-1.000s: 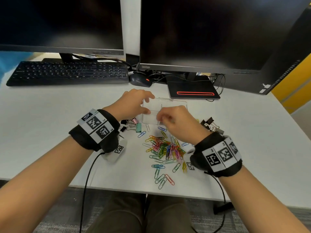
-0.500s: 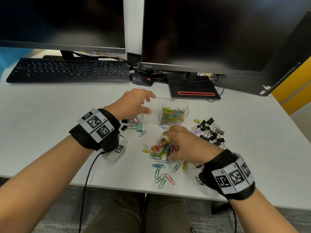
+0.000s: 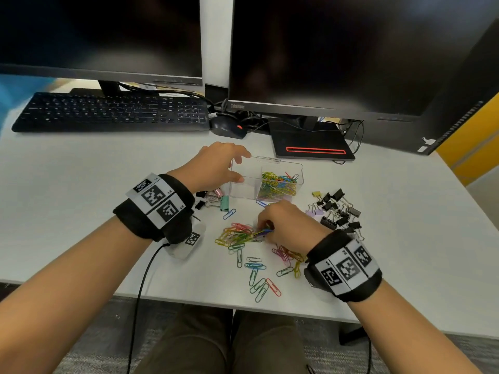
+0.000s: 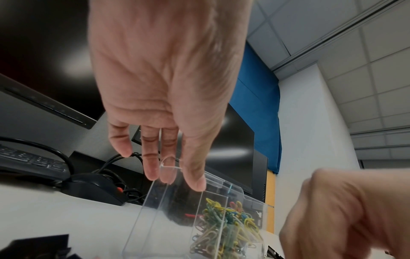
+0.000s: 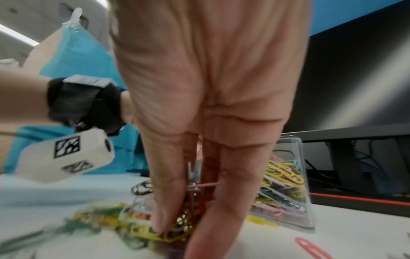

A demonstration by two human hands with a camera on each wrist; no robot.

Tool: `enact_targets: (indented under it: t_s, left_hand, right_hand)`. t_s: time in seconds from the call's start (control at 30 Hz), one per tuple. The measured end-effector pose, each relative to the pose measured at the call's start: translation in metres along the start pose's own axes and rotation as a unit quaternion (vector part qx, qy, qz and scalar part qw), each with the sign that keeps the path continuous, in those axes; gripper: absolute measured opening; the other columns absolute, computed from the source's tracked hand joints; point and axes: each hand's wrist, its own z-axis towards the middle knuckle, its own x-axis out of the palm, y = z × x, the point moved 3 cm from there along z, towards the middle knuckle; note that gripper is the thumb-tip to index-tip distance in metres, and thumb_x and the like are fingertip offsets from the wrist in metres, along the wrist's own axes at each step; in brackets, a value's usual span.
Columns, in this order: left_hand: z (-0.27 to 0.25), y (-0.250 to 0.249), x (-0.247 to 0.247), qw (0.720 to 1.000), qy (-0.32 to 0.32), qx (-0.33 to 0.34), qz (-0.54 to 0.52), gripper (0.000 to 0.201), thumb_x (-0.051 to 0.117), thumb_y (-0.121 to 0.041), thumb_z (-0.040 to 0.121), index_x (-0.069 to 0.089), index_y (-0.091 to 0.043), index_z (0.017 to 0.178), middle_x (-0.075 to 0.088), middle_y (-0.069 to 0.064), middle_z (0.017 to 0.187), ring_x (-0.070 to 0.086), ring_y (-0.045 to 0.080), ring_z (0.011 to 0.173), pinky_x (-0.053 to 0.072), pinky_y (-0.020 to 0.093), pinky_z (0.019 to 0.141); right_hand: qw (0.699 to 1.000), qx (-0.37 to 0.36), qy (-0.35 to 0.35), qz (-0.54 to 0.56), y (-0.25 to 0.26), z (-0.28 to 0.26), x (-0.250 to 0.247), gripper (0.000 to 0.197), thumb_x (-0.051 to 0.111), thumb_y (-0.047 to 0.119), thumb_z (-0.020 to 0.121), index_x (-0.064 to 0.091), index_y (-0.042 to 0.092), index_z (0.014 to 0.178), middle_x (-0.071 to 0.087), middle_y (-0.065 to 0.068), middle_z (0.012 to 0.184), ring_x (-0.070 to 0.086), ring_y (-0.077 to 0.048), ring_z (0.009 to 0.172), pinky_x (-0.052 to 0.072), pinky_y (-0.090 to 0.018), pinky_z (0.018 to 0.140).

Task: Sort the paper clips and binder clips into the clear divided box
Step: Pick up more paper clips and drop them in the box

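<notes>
The clear divided box (image 3: 243,188) (image 4: 173,210) (image 5: 297,150) stands mid-table. Its right compartment holds colored paper clips (image 3: 278,183) (image 4: 221,222) (image 5: 281,175); the left one looks empty. My left hand (image 3: 243,167) (image 4: 175,178) grips the box's left end, thumb on the near wall and fingers over the far rim. My right hand (image 3: 266,229) (image 5: 177,233) pinches several clips at the right end of the loose paper clip pile (image 3: 235,236) (image 5: 106,220). Black binder clips (image 3: 337,209) lie right of the box. A few more, one green (image 3: 224,203), lie left of it.
More paper clips (image 3: 259,282) are scattered toward the table's front edge (image 3: 189,300). A keyboard (image 3: 108,112), a mouse (image 3: 228,128) and a monitor base (image 3: 310,147) with cables sit behind the box, under two dark monitors.
My right hand left the box, came down on the loose pile and now pinches clips at its right end. The pile has shifted. My left hand has stayed on the box.
</notes>
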Motion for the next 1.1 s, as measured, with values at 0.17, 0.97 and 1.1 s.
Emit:
enact_targets:
  t_s: [0.17,0.97,1.1]
  left_hand:
    - [0.000,-0.001,0.000,1.000,0.001,0.002,-0.003,0.053,0.073,-0.027,0.082,0.053,-0.024,0.130,0.062,-0.001,0.115,0.056,0.017,0.092,0.046,0.043,0.091]
    - [-0.003,-0.004,-0.001,1.000,0.003,0.004,-0.005,0.053,0.073,-0.025,0.082,0.053,-0.022,0.131,0.061,0.001,0.115,0.057,0.019,0.091,0.048,0.041,0.087]
    - [-0.002,-0.003,-0.001,1.000,-0.002,0.003,-0.009,0.053,0.073,-0.025,0.081,0.053,-0.022,0.130,0.062,0.001,0.114,0.056,0.019,0.091,0.048,0.041,0.087]
  right_hand:
    - [0.993,0.020,-0.070,0.098,-0.009,-0.005,-0.020,0.019,0.072,0.007,0.080,0.075,0.007,0.099,0.073,-0.009,0.094,0.057,-0.012,0.071,0.048,-0.023,0.067]
    - [0.947,0.089,-0.294,0.098,-0.050,0.019,-0.069,0.026,0.061,0.007,0.088,0.070,0.010,0.112,0.071,-0.011,0.105,0.067,-0.022,0.093,0.052,-0.028,0.088]
    - [0.950,0.019,-0.293,0.104,-0.038,0.006,-0.064,0.034,0.045,-0.001,0.091,0.067,0.011,0.115,0.072,-0.006,0.105,0.066,-0.019,0.099,0.050,-0.027,0.091]
